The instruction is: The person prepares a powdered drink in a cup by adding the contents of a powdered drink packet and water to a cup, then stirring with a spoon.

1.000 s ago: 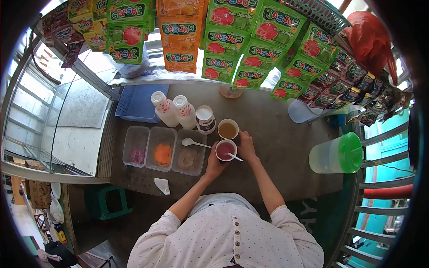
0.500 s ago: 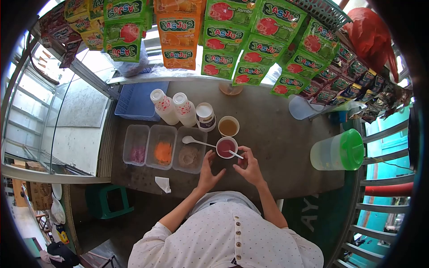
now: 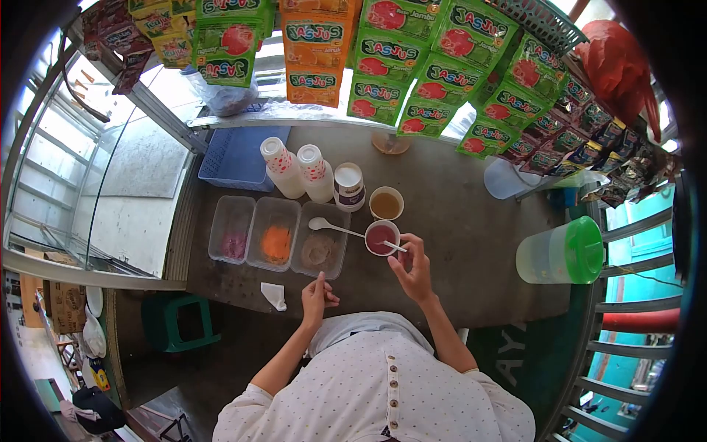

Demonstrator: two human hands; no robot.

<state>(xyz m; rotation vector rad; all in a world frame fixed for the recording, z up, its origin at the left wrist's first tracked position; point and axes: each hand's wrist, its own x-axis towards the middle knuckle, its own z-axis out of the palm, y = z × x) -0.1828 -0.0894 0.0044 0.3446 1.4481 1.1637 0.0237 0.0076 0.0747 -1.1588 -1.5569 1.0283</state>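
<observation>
A paper cup of red drink (image 3: 377,235) stands on the table with a white spoon (image 3: 395,246) leaning in it. My right hand (image 3: 414,270) is at the cup's right side, thumb and index finger apart around the spoon's handle end; whether they touch it I cannot make out. Below the brown-powder tub (image 3: 333,268) is my left hand (image 3: 314,300), holding nothing, one finger stretched out and the others loosely bent. Another white spoon (image 3: 340,227) reaches from that tub to the cup. Just behind stands a cup of brownish drink (image 3: 386,202).
Tubs of orange powder (image 3: 276,243) and purple powder (image 3: 235,244) sit at left. Behind them are stacked cups (image 3: 284,173), a lidded white container (image 3: 349,188) and a blue basket (image 3: 239,155). A green-lidded jug (image 3: 549,250) stands right. Drink sachets (image 3: 390,51) hang above.
My left hand has drawn back from the cup toward the lower left, its fingers curling more. My right hand has moved nearer the cup and spoon handle. The view has shifted slightly.
</observation>
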